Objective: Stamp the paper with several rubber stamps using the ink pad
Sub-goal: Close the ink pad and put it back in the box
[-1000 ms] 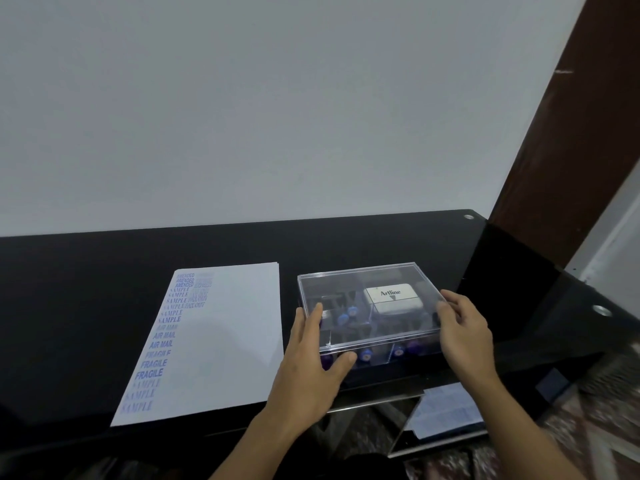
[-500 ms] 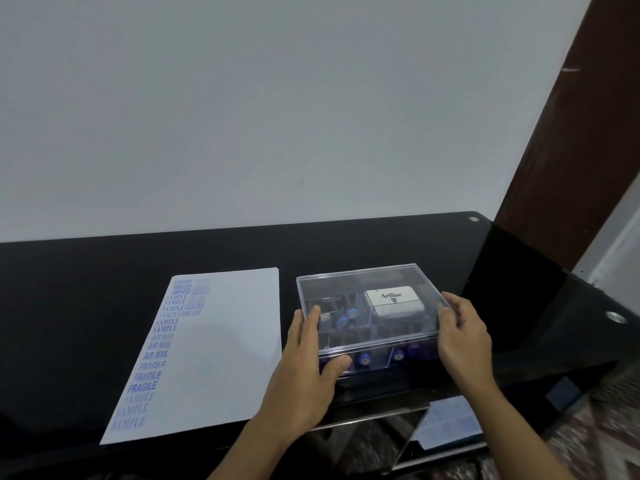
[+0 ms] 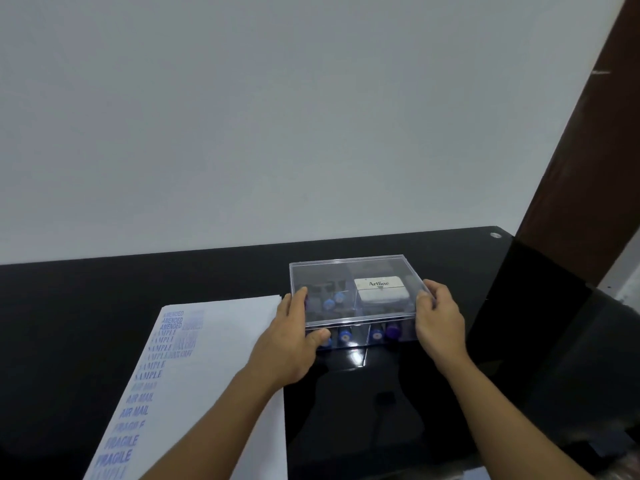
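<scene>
A clear plastic box with its lid on stands on the black table. Inside lie a white Artline ink pad and several rubber stamps with blue handles. My left hand grips the box's left side, thumb at the front edge and fingers up along the lid. My right hand grips the lid's right edge. The white paper lies to the left of the box, with a column of blue stamped words down its left side.
A white wall rises right behind the table. A dark brown door frame stands at the right. The table's right part is glossy black glass with a metal fitting at its far corner.
Both hands stay on the box sides. The view has tilted up and shifted, so the box and paper sit lower and further right in the frame.
</scene>
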The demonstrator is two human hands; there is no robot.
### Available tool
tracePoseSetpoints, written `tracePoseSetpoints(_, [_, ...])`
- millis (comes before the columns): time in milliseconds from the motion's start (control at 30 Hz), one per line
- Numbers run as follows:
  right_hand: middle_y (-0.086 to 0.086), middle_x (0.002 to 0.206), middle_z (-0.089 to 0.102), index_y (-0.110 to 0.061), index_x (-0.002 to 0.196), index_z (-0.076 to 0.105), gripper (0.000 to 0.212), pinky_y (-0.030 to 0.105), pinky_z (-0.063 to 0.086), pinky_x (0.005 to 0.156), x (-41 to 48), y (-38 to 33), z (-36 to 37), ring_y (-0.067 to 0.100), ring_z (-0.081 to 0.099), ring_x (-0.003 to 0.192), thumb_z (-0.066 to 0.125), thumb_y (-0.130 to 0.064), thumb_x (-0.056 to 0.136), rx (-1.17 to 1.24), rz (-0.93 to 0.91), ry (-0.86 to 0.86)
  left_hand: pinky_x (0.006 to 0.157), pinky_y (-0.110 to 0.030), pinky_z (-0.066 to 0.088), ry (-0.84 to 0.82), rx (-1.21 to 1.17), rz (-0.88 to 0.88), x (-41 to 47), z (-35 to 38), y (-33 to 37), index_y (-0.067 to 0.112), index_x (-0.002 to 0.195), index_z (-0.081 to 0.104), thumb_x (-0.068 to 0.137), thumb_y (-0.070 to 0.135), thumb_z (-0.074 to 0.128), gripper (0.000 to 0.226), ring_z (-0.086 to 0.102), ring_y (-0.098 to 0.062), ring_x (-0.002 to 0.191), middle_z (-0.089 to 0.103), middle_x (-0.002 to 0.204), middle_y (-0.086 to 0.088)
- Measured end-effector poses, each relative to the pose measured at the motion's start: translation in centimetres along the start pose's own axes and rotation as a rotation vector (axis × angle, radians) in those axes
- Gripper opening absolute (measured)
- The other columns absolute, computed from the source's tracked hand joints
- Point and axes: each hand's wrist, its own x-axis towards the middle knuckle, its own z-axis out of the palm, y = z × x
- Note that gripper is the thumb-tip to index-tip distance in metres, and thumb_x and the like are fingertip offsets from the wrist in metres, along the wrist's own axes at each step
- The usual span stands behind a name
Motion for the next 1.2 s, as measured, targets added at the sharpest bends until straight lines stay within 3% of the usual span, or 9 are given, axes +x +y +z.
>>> tracePoseSetpoints(167, [0.002,0.114,0.062,-0.016,0.129,0.056,0.032,0.029,0.037,0.078,3.5,-0.4,3.0,0.020,0.054,0.099,0.041,-0.018,0.101,-0.014,-0.015,-0.013,0.113,-0.037,0.037,-0.016,0.021,0.016,4.0,-1.3,-0.8,0.025,0.159,0.007,0.099,0.042,0.057,0.079,0.038,-0.018,0.140,0.019,0.162,0.005])
tracePoseSetpoints(600, [0.007,0.117,0.061,-0.012,0.129,0.054,0.032,0.028,0.036,0.079,10.7,-1.8,8.8,0.020,0.052,0.097,0.039,-0.020,0.102,-0.047,-0.039,-0.067,0.115,-0.040,0.033,-0.030,0.047,-0.018,12.5,-3.2,-3.1,0.022,0.159,0.003,0.099,0.040,0.058,0.084,0.036,-0.025,0.143,0.016,0.165,-0.003])
tracePoseSetpoints(733, [0.009,0.118,0.061,-0.011,0.128,0.055,0.032,0.028,0.035,0.080,12.2,-2.1,10.0,0.021,0.051,0.096,0.038,-0.020,0.102,-0.054,-0.037,-0.069,0.113,-0.041,0.036,-0.028,0.029,-0.016,14.4,-3.6,-3.7,0.026,0.158,0.009,0.097,0.040,0.061,0.082,0.040,-0.026,0.139,0.024,0.161,-0.005])
tracePoseSetpoints(1200, [0.012,0.135,0.058,-0.010,0.140,0.051,0.040,0.031,0.039,0.095,15.2,-3.0,12.0,0.031,0.052,0.124,0.040,-0.021,0.103,-0.084,-0.032,-0.111,0.117,-0.042,0.031,-0.002,-0.015,-0.022,17.1,-4.0,-4.3,0.021,0.160,0.006,0.098,0.037,0.061,0.084,0.033,-0.027,0.144,0.020,0.164,-0.006])
